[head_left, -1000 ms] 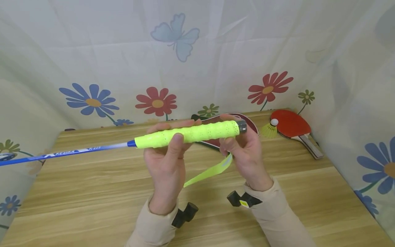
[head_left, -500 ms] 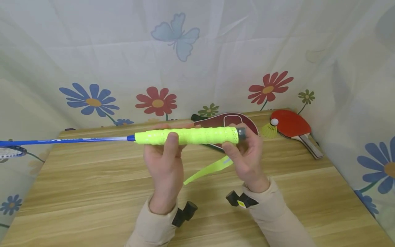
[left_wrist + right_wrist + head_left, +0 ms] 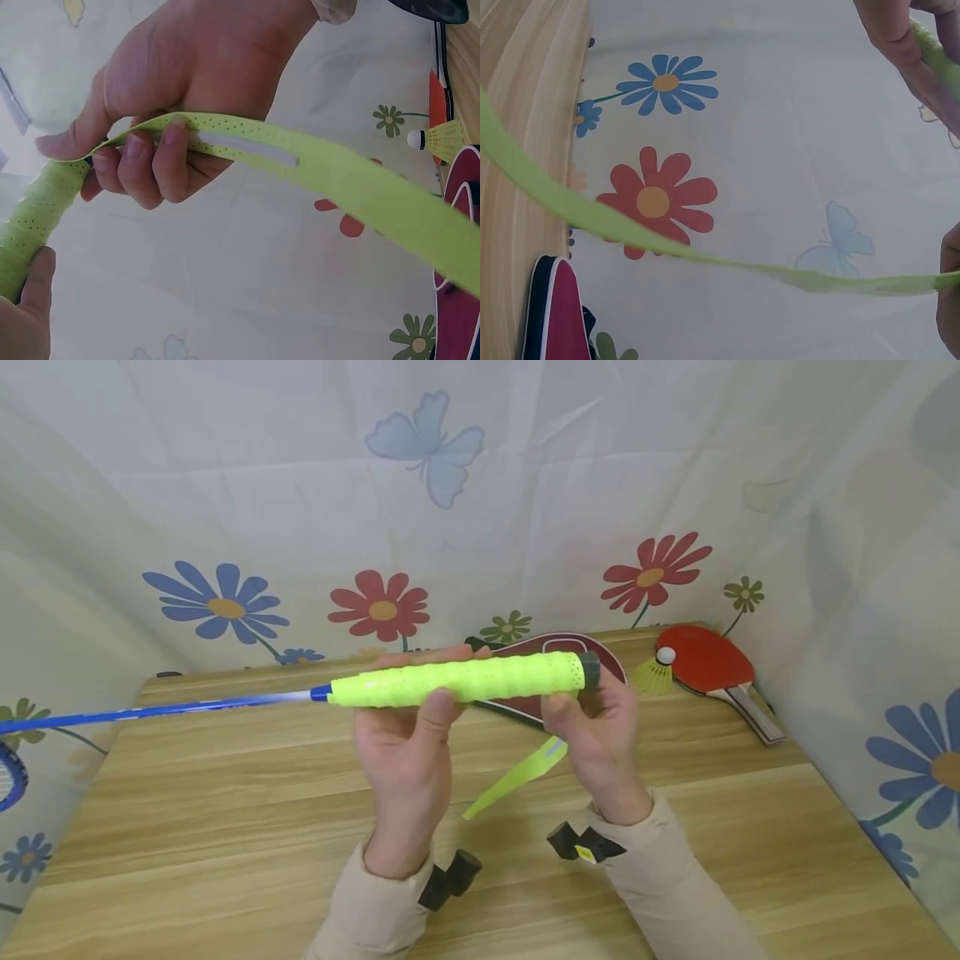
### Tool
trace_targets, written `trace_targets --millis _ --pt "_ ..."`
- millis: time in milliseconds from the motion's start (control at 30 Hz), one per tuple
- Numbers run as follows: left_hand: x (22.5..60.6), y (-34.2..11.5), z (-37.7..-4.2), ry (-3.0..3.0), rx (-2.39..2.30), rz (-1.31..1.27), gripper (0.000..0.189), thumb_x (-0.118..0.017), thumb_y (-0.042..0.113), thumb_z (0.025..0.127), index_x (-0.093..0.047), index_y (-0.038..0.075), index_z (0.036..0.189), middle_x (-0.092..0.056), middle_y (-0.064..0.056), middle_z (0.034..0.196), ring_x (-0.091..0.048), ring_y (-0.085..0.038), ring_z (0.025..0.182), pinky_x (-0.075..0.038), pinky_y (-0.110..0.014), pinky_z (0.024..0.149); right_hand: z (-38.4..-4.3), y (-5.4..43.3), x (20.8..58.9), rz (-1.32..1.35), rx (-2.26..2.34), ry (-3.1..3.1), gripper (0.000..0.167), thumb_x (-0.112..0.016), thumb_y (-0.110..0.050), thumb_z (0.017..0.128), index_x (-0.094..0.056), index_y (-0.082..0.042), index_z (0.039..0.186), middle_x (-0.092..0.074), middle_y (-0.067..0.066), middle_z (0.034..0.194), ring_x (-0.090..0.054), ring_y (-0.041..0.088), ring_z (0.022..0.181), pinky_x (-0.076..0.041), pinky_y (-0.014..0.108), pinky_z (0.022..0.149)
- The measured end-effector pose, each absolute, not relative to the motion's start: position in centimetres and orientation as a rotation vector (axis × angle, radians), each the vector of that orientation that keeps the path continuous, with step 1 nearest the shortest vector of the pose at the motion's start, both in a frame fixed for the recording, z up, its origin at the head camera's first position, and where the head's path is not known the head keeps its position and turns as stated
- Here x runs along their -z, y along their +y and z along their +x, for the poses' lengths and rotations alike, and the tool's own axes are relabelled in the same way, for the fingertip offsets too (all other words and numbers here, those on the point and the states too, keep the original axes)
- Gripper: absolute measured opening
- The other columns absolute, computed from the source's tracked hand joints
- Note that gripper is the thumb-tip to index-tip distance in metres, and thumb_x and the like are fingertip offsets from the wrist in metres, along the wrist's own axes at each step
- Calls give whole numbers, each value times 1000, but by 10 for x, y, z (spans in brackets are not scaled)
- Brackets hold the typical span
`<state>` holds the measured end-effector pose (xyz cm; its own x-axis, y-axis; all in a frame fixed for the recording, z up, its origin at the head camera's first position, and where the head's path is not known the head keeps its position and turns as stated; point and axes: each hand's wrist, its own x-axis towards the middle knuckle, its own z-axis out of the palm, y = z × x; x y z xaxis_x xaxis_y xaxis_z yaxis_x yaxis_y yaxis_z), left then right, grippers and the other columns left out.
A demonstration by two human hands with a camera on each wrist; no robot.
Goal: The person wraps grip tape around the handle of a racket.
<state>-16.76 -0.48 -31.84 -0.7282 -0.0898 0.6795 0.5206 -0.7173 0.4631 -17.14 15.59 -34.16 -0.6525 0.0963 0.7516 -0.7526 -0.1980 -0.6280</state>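
Note:
A badminton racket is held level above the table in the head view, its blue shaft point(image 3: 165, 710) running out at the left. Neon yellow overgrip tape covers its handle point(image 3: 457, 682) in overlapping turns, up to a dark butt cap point(image 3: 591, 670). My left hand point(image 3: 405, 764) grips the handle near the shaft, thumb in front. At the butt end, my right hand point(image 3: 603, 747) pinches the tape with its thumb on the wrap. In the left wrist view, its curled fingers point(image 3: 171, 161) also hold the loose tape tail point(image 3: 352, 180), which bears a pale strip.
Behind the hands lies a dark red racket cover point(image 3: 600, 647). At the back right are a yellow shuttlecock point(image 3: 657, 675) and a red table tennis bat point(image 3: 705, 660). A strung rim point(image 3: 11, 781) shows at the left edge; I cannot tell whose. Flowered cloth point(image 3: 480, 552) encloses the wooden table point(image 3: 225, 827).
The handle levelled and rolled, then tilted up slightly at the butt end. The shaft shifted with it, and the strung rim moved at the left edge. Both hands keep their hold.

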Motion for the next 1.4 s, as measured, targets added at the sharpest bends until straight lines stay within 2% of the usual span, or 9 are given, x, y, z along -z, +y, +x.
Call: trace_targets --millis 100,367,600,700,900,1000,1100,1233,1400 --pt "318 -5 -167 -924 2478 -849 30 -64 2 92 -46 -1 115 -64 -26 110 -64 -44 103 -52 -54 88 -173 153 342 877 -1940 -1444 28 -68 -27 91 -64 -3 106 -44 5 59 -36 13 48 -27 25 38" --pt "319 -6 -166 -886 2508 -737 33 -68 5 90 -46 1 113 -67 -24 105 -67 -40 98 -55 -52 86 -174 155 340 947 -1914 -1489 22 -65 -20 95 -63 -4 109 -49 6 63 -41 14 48 -35 25 38" --pt "317 -4 -166 -912 2496 -670 38 -76 14 84 -50 2 109 -69 -22 100 -69 -33 94 -58 -45 81 -175 159 339 911 -1924 -1480 51 -70 -21 91 -52 5 130 -52 1 75 -37 13 49 -29 25 37" --pt "318 -4 -165 -933 2489 -627 40 -79 16 81 -51 2 107 -68 -19 96 -69 -31 92 -60 -44 78 -175 160 339 886 -1914 -1489 43 -71 -23 90 -59 3 122 -54 1 74 -41 10 53 -34 21 41" --pt "318 -6 -166 -993 2469 -537 44 -81 18 79 -52 0 106 -60 -9 86 -67 -21 80 -61 -38 70 -172 159 341 799 -1876 -1507 32 -77 -28 85 -64 -9 107 -66 -1 94 -58 11 82 -53 21 70" --pt "318 -7 -168 -1013 2472 -533 43 -81 21 80 -51 1 105 -58 -7 85 -64 -17 77 -60 -33 69 -172 155 341 789 -1879 -1494 32 -78 -29 84 -62 -9 103 -65 -3 91 -56 10 79 -51 19 68" --pt "318 -7 -170 -971 2487 -669 39 -76 19 85 -50 3 110 -64 -14 97 -67 -27 90 -58 -39 82 -171 153 341 774 -1880 -1495 31 -76 -29 85 -60 -7 100 -63 -2 87 -54 10 76 -49 19 66" --pt "318 -6 -172 -863 2520 -922 34 -58 -5 93 -47 9 122 -60 -24 122 -57 -44 115 -48 -51 99 -171 153 341 760 -1889 -1500 31 -75 -31 87 -60 -6 99 -59 -1 82 -48 12 71 -45 19 60" --pt "318 -6 -170 -856 2520 -1027 45 -48 -16 92 -43 11 128 -60 -24 122 -59 -45 112 -50 -50 97 -172 154 340 760 -1880 -1493 34 -75 -33 86 -58 -5 96 -54 0 77 -43 13 61 -39 20 50"
